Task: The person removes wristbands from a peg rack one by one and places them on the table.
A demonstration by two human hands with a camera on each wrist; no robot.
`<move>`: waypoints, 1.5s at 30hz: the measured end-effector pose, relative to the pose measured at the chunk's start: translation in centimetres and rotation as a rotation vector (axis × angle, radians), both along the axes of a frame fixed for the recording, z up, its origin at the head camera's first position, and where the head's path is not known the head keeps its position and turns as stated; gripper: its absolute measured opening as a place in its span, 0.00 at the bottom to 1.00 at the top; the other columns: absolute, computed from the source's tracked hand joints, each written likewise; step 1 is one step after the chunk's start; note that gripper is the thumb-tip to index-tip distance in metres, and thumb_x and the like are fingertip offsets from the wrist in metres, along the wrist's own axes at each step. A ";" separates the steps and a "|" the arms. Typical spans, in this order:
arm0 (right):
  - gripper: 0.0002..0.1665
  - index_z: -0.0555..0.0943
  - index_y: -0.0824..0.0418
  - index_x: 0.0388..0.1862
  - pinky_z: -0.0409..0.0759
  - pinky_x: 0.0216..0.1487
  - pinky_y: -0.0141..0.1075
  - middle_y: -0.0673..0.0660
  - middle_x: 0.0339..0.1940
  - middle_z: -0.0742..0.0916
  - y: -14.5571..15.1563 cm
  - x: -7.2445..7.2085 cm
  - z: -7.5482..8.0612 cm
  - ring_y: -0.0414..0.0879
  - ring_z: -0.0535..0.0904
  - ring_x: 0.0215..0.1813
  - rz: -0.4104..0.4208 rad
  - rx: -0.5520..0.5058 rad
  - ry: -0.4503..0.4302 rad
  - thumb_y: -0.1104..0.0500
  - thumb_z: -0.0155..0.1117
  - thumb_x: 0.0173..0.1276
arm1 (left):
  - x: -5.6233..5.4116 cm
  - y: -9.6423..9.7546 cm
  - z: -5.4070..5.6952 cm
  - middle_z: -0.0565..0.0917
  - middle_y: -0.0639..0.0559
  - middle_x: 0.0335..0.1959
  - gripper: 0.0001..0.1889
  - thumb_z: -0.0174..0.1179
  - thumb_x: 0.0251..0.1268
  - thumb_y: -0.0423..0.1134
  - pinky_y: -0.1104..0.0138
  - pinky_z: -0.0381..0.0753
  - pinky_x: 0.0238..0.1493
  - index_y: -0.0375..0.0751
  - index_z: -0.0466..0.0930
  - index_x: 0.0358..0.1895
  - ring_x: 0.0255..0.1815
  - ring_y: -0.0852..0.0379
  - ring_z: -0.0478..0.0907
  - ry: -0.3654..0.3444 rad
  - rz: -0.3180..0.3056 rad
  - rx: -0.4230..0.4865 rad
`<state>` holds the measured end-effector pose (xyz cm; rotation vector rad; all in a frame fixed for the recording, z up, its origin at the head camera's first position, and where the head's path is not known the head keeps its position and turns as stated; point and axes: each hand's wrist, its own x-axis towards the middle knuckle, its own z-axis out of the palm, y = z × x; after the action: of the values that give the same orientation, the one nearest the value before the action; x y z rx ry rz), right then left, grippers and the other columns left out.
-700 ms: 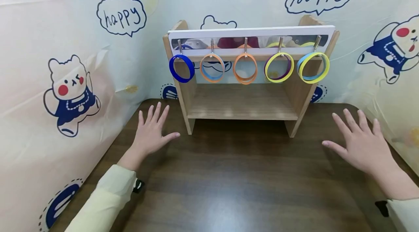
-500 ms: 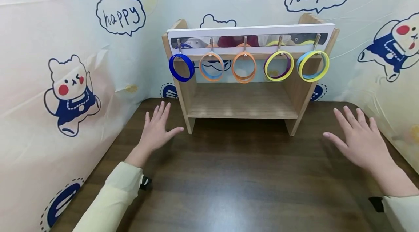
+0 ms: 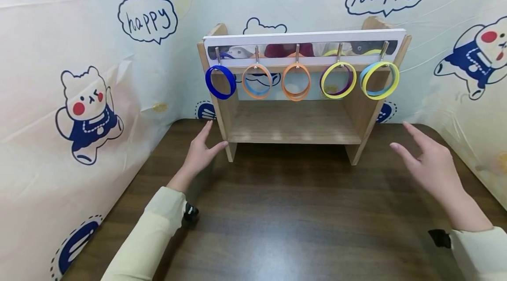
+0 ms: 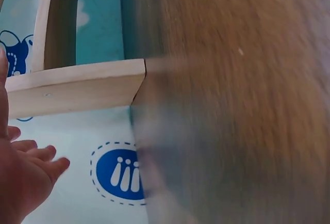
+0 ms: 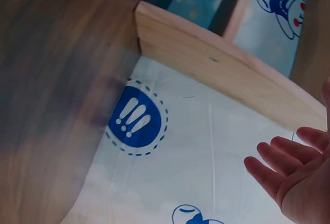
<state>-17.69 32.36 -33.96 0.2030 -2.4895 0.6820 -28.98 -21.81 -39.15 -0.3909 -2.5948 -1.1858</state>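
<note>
Head: left hand (image 3: pixel 201 152) seemingly beside rack (image 3: pixel 293 124)

Left grip (image 3: pixel 199 155) shifted toward 2 o'clock, right grip (image 3: pixel 434 167) toward 10 o'clock, both turned from flat splay to edge-on

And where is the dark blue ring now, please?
In the head view, the dark blue ring hangs from the leftmost hook of the wooden rack, with the orange-and-light-blue ring next on its right; the left hand shows below it.
</note>
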 end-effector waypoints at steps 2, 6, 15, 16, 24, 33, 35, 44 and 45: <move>0.36 0.66 0.59 0.73 0.76 0.54 0.51 0.71 0.62 0.77 -0.2 -0.1 0.3 0.63 0.79 0.53 -0.013 -0.047 0.039 0.53 0.66 0.69 | -0.3 0.3 -0.1 0.55 0.47 0.76 0.46 0.65 0.61 0.55 0.49 0.58 0.68 0.46 0.51 0.77 0.73 0.46 0.56 -0.007 0.001 0.064; 0.32 0.72 0.58 0.69 0.71 0.50 0.19 0.68 0.58 0.81 -0.6 -0.3 0.9 0.29 0.77 0.54 -0.015 -0.174 0.098 0.55 0.68 0.67 | -0.9 0.9 -0.5 0.60 0.45 0.74 0.43 0.68 0.60 0.50 0.48 0.61 0.67 0.43 0.57 0.75 0.72 0.44 0.59 -0.018 -0.012 0.212; 0.25 0.77 0.58 0.63 0.71 0.47 0.16 0.48 0.53 0.84 -1.4 -1.0 2.7 0.27 0.76 0.49 0.004 -0.384 0.116 0.57 0.66 0.68 | -1.7 1.9 -1.4 0.77 0.41 0.61 0.32 0.70 0.59 0.45 0.53 0.75 0.57 0.39 0.72 0.66 0.58 0.44 0.75 -0.042 0.003 0.441; 0.24 0.77 0.59 0.63 0.71 0.47 0.16 0.45 0.51 0.84 -1.4 -1.1 2.9 0.27 0.76 0.48 0.007 -0.404 0.115 0.58 0.65 0.68 | -1.8 2.0 -1.4 0.78 0.41 0.60 0.31 0.70 0.59 0.44 0.54 0.76 0.56 0.38 0.73 0.65 0.58 0.45 0.76 -0.045 0.011 0.459; 0.19 0.79 0.61 0.58 0.75 0.43 0.19 0.43 0.43 0.85 -2.4 -1.5 5.1 0.34 0.82 0.41 0.098 -0.631 0.110 0.63 0.63 0.69 | -1.2 3.3 -0.9 0.79 0.35 0.57 0.26 0.69 0.60 0.36 0.61 0.77 0.54 0.31 0.76 0.60 0.58 0.46 0.75 -0.051 0.042 0.546; 0.18 0.80 0.62 0.55 0.78 0.41 0.25 0.52 0.43 0.86 -3.1 -2.2 6.9 0.39 0.84 0.42 0.290 -0.955 0.061 0.62 0.66 0.66 | -1.6 3.8 -1.5 0.82 0.39 0.51 0.23 0.71 0.57 0.36 0.66 0.79 0.48 0.32 0.79 0.55 0.50 0.52 0.77 0.017 0.103 0.593; 0.19 0.80 0.62 0.55 0.78 0.41 0.26 0.52 0.44 0.86 -3.3 -2.5 7.3 0.39 0.84 0.43 0.296 -0.986 0.040 0.60 0.67 0.66 | -2.0 3.7 -2.0 0.82 0.41 0.50 0.23 0.72 0.56 0.38 0.63 0.80 0.49 0.34 0.79 0.54 0.50 0.52 0.78 0.021 0.117 0.595; 0.24 0.78 0.65 0.55 0.80 0.41 0.30 0.56 0.45 0.84 -4.1 -3.0 8.6 0.42 0.85 0.43 0.361 -1.151 -0.018 0.58 0.70 0.62 | -1.8 4.1 -2.2 0.82 0.41 0.51 0.23 0.72 0.56 0.39 0.61 0.79 0.51 0.34 0.79 0.54 0.52 0.51 0.77 0.023 0.136 0.615; 0.24 0.78 0.66 0.54 0.80 0.40 0.31 0.56 0.45 0.84 -4.2 -3.0 8.7 0.43 0.85 0.43 0.368 -1.168 -0.023 0.58 0.70 0.62 | -1.7 4.1 -2.2 0.82 0.41 0.51 0.23 0.72 0.56 0.39 0.61 0.79 0.51 0.34 0.79 0.54 0.51 0.51 0.77 0.024 0.138 0.619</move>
<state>-20.74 28.20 -25.27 0.1922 -1.6902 2.1184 -30.71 -17.71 -41.39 -0.0904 -2.0426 -1.8120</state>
